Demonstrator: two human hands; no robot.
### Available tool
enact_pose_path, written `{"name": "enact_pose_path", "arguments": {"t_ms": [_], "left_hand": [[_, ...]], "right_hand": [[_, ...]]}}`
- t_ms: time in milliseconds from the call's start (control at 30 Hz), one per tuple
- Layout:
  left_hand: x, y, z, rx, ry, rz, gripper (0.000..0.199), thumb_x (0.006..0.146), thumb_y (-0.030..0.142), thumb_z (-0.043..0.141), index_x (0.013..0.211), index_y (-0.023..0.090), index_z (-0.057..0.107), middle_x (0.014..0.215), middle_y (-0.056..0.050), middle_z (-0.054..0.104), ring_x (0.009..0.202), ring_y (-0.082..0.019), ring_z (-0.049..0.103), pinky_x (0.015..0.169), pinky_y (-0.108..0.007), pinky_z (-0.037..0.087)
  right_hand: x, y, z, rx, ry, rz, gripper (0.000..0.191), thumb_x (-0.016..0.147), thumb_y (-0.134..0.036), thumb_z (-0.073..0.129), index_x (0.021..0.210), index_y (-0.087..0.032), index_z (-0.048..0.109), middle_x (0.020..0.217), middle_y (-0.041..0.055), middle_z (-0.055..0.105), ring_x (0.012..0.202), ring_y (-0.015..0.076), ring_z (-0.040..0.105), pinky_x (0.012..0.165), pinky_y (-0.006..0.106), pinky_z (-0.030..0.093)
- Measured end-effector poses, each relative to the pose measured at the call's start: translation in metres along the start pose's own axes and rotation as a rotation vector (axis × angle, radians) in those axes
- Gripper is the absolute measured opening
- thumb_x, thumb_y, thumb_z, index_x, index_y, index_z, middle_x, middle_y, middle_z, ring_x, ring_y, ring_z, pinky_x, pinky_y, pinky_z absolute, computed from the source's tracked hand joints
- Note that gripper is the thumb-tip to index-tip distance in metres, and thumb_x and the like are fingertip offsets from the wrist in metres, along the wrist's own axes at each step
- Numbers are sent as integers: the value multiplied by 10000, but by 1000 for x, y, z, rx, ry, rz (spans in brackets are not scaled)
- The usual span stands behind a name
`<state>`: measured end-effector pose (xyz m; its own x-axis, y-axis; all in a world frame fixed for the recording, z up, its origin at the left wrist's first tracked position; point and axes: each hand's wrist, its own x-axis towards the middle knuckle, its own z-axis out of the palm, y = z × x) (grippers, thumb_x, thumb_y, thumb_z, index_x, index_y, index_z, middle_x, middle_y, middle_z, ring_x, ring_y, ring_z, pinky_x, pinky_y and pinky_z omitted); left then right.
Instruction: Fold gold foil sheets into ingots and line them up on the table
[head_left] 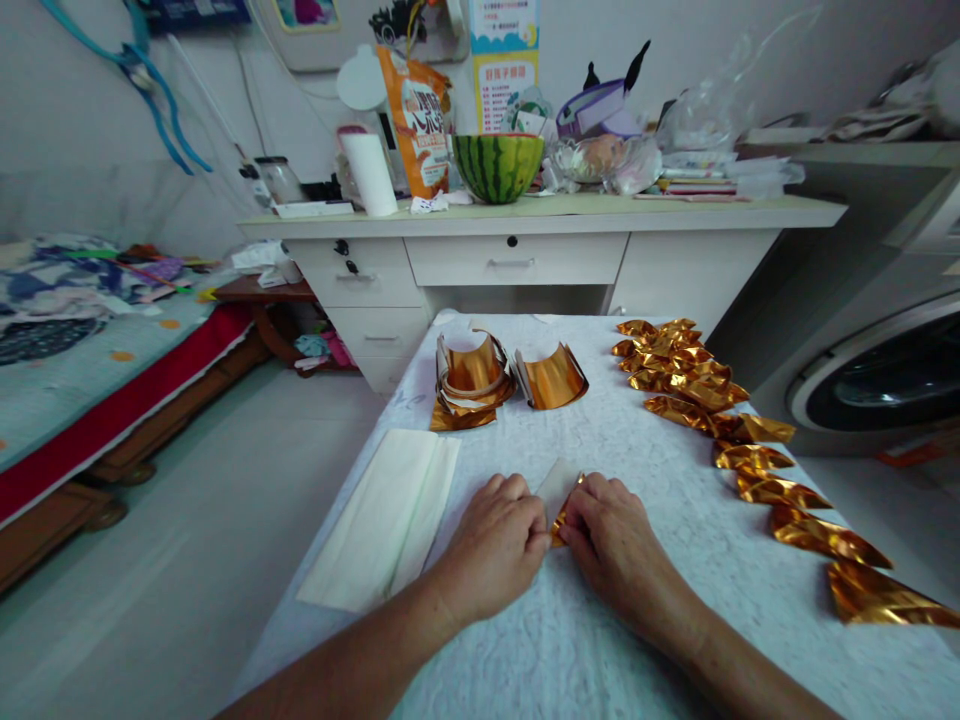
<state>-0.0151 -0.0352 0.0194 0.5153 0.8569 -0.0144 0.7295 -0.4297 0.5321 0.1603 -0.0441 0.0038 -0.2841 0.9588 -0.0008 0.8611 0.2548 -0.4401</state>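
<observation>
Between my two hands is a small piece of gold foil (559,530) with a pale paper sheet (559,484) against it. My left hand (499,545) is closed at the left edge of this piece, fingers curled. My right hand (611,535) pinches its right side. To the left of my left hand lies a stack of white paper (382,515). Beyond my hands stand a pile of curved gold sheets (472,375) and a smaller curved gold stack (555,378). Folded gold foil pieces (784,493) run in a row down the table's right side.
The cloth-covered table (510,660) reaches a white desk (517,215) holding a halved watermelon (497,165), an orange pouch (418,125) and plastic bags. A washing machine (885,290) stands at right, a bed (112,350) at left.
</observation>
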Motion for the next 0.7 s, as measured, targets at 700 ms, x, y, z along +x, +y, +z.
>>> {"name": "enact_pose_path", "arguments": {"t_ms": [700], "left_hand": [[-2, -1, 7, -62, 34, -118, 83, 805, 167, 585, 828, 227, 533, 956, 1, 505, 964, -205, 445, 823, -347, 318]], "right_hand": [[-1, 2, 0, 25, 13, -31, 43, 847, -241, 578, 819, -208, 579, 911, 59, 545, 848, 227, 475, 729, 348, 328]]}}
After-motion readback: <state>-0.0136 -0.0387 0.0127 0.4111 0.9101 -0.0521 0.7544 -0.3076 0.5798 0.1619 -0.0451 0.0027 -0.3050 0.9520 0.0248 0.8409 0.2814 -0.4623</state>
